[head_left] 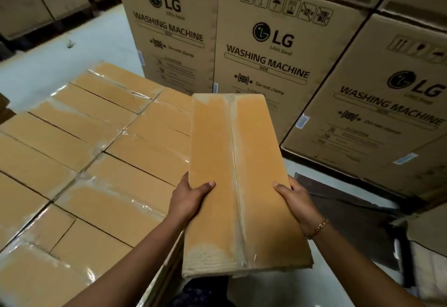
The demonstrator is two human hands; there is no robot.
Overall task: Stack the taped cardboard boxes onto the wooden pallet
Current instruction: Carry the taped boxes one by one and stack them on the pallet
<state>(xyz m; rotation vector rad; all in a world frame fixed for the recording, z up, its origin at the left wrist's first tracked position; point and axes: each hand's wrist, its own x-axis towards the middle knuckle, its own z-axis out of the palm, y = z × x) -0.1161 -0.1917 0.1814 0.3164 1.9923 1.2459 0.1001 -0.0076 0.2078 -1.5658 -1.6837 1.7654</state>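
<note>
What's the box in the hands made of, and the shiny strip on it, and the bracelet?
The held box looks like matte brown cardboard, scuffed pale at its corners. The strip down its middle seems clear plastic tape: it glints. The bracelet looks like gold-coloured metal chain links; real gold, I cannot tell.

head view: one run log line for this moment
phase: carry | held: taped box | left hand: grips left edge | right hand: grips right edge | stacked boxes: at left
</note>
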